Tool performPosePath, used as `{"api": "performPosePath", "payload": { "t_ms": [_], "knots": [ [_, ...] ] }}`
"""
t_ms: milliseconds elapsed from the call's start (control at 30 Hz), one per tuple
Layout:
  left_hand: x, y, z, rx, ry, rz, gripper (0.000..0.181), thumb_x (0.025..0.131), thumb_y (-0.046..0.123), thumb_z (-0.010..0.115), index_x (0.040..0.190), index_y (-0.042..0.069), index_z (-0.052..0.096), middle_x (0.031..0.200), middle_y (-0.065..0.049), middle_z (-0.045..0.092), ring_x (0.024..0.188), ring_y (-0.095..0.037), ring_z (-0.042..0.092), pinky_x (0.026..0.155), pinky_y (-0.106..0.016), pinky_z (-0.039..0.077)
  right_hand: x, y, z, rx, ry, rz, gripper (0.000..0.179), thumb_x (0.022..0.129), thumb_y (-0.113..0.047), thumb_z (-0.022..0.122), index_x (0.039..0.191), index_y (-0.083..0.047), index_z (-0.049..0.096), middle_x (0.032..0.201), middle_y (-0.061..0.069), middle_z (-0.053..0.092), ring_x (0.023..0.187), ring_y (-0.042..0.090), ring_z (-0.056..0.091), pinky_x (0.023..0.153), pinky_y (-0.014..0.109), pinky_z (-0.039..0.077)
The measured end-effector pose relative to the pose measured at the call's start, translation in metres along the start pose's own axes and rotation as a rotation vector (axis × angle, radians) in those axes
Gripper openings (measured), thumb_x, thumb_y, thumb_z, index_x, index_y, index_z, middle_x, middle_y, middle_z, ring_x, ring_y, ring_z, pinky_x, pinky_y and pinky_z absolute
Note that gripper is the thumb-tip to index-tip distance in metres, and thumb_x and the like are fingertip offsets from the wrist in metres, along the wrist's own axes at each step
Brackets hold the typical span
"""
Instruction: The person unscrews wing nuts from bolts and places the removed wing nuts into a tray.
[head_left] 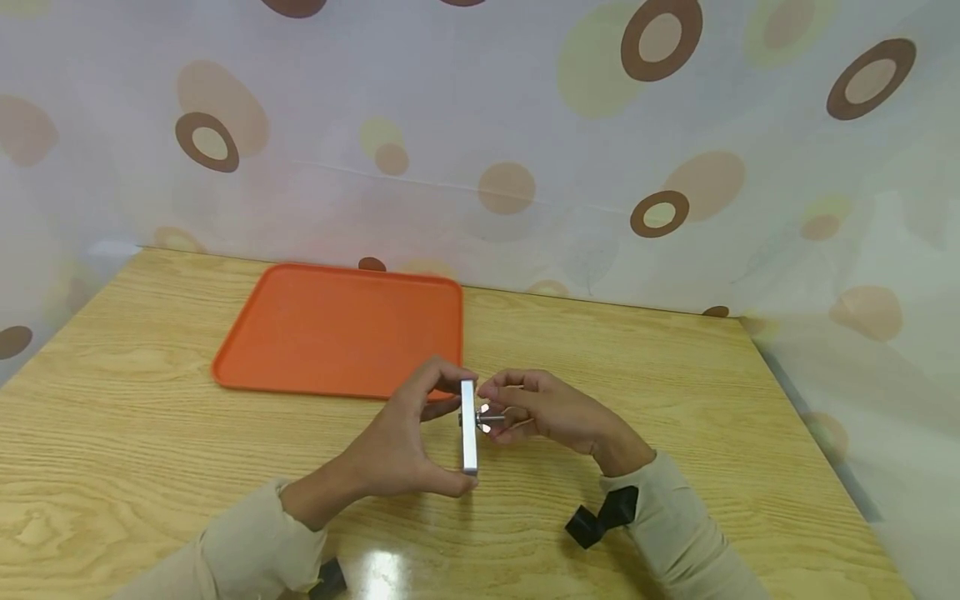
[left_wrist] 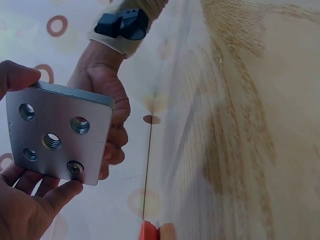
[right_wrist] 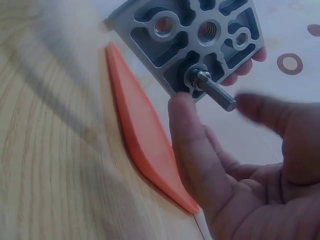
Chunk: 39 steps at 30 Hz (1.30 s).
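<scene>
My left hand (head_left: 397, 446) grips a square metal plate (head_left: 468, 433) by opposite edges, holding it on edge above the table. In the left wrist view the plate's smooth face has several holes, with a bolt head (left_wrist: 75, 167) seated in one corner. The right wrist view shows its ribbed back, where the threaded bolt (right_wrist: 220, 96) sticks out with a small nut-like piece (right_wrist: 200, 76) at its base. Around that bolt hovers my right hand (head_left: 566, 408), thumb and fingers spread apart, the thumb blurred near the bolt's tip and a fingertip close to the plate's edge.
An orange tray (head_left: 337, 333) lies on the wooden table (head_left: 637, 367), behind and left of the hands. A patterned sheet (head_left: 450, 100) covers the wall at the back and sides. Black devices (head_left: 603, 517) are strapped at the wrists.
</scene>
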<state>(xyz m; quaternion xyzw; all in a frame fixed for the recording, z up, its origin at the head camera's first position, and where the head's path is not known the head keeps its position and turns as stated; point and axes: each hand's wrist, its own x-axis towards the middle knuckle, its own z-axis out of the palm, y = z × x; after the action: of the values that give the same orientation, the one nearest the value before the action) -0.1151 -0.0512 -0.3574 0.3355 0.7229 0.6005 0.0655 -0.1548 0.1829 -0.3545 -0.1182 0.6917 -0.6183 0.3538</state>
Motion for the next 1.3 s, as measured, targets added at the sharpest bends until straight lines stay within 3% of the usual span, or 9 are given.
{"api": "performPosePath", "payload": {
  "t_ms": [133,267,700,1067,1300],
  "knots": [
    [-0.0003,-0.0003,0.0001,0.002,0.003,0.003,0.078,0.061,0.002,0.086,0.127,0.013,0.046,0.13,-0.009,0.05,0.125,-0.025,0.05,0.114,-0.04,0.049,0.0014,0.0018,0.0013,0.06,-0.005,0.066,0.026,0.107,-0.025,0.039,0.107,-0.009,0.06,0.081,-0.002,0.073,0.068,0.007,0.071,0.065,0.021,0.064],
    [-0.0004,-0.0002,0.0003,0.003,0.004,0.006,0.078,0.061,0.002,0.086,0.127,0.013,0.046,0.13,-0.007,0.05,0.124,-0.022,0.05,0.114,-0.04,0.049,0.003,0.0028,0.0033,0.056,-0.024,0.07,0.022,0.106,-0.023,0.041,0.105,-0.012,0.06,0.078,-0.003,0.073,0.064,0.005,0.07,0.061,0.019,0.062],
    [-0.0005,-0.0007,0.001,-0.004,0.009,0.013,0.079,0.059,0.002,0.085,0.127,0.013,0.046,0.13,-0.01,0.051,0.125,-0.032,0.05,0.113,-0.04,0.05,0.0021,0.0006,0.0053,0.046,-0.02,0.068,0.022,0.106,-0.024,0.042,0.102,-0.013,0.061,0.09,-0.004,0.07,0.073,0.009,0.07,0.068,0.022,0.064],
    [-0.0014,-0.0002,0.0016,0.01,0.013,0.004,0.077,0.06,0.002,0.085,0.125,0.014,0.046,0.131,-0.007,0.05,0.124,-0.023,0.049,0.113,-0.038,0.05,-0.0006,-0.0018,0.0039,-0.009,-0.048,0.034,0.009,0.102,-0.018,0.052,0.103,-0.011,0.058,0.093,0.0,0.068,0.077,0.011,0.07,0.071,0.023,0.064],
    [-0.001,-0.0006,0.0018,-0.002,0.017,0.01,0.078,0.059,0.001,0.085,0.126,0.013,0.046,0.13,-0.014,0.05,0.124,-0.033,0.051,0.112,-0.038,0.051,0.0004,0.0011,0.002,-0.044,-0.062,0.001,0.012,0.098,-0.012,0.057,0.108,-0.006,0.055,0.089,-0.001,0.068,0.08,0.012,0.068,0.073,0.025,0.064]
  ]
}}
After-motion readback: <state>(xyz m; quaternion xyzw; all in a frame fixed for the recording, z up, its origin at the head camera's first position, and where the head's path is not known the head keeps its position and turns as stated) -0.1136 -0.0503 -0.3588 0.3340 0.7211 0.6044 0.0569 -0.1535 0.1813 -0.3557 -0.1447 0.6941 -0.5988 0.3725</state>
